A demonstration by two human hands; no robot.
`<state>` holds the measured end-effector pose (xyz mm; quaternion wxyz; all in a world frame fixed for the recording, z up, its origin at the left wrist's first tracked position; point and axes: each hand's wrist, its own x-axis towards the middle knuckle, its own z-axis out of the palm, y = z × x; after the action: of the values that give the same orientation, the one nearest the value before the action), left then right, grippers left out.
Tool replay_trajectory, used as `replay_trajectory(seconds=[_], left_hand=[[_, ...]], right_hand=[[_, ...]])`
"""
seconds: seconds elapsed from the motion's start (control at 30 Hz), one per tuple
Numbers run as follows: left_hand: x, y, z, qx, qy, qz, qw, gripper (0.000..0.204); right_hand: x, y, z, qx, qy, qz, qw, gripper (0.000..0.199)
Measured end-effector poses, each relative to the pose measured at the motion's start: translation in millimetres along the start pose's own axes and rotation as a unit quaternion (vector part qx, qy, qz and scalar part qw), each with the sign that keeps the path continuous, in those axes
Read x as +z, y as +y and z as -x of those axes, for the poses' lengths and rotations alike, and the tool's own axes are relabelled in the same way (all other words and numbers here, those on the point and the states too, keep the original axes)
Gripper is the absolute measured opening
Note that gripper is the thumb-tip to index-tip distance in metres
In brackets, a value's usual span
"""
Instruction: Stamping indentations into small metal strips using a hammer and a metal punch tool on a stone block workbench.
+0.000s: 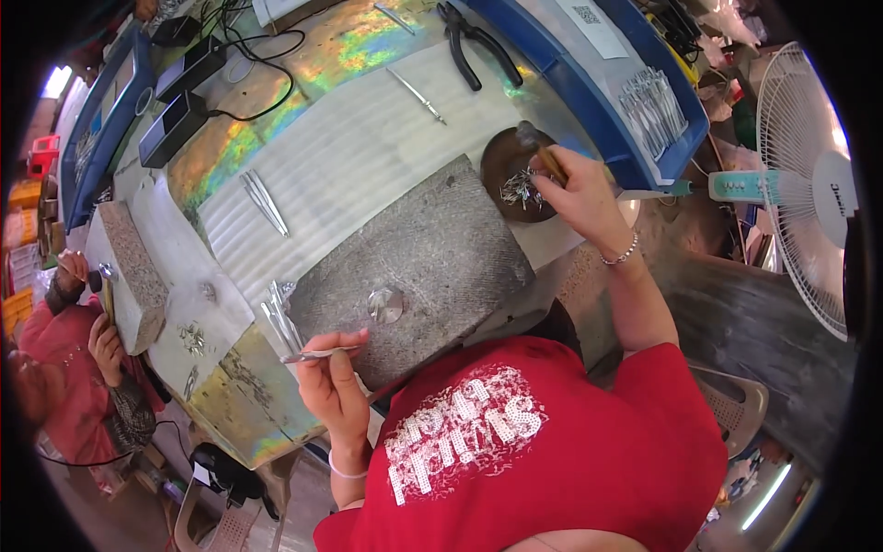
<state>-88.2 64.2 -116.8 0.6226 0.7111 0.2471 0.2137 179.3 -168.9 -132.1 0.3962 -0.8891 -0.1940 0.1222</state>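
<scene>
My left hand pinches a slim silver metal piece by the near left edge of a grey stone block. A small round shiny metal disc sits on the block, just beyond those fingers. My right hand is closed around the wooden handle of a small hammer. The hammer is over a brown round bowl that holds small silver bits. Several slim silver pieces lie against the block's left side.
More silver pieces lie on white foam sheeting. Black-handled pliers lie at the far side. A blue bin holds many silver pieces at right, near a fan. At left a co-worker works at another stone block.
</scene>
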Motion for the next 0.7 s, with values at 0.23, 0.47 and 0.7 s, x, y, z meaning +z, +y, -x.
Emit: replay_trajectory(seconds=[0.23,0.47,0.7], left_hand=[[-1.0,3.4,3.7,-0.035,-0.005,0.061,0.997,0.021],[-1.3,2.5,2.5,-0.046,-0.019,0.093,0.994,0.023],[3.6,4.1,3.0,-0.040,-0.017,0.094,0.995,0.025]], right_hand=[[13.3,-1.4,-15.2,-0.096,-0.004,0.180,0.979,0.016],[12.4,0.1,-20.8,-0.082,-0.041,0.247,0.965,0.016],[0.3,-5.1,-33.8,-0.097,-0.095,0.177,0.975,0.017]])
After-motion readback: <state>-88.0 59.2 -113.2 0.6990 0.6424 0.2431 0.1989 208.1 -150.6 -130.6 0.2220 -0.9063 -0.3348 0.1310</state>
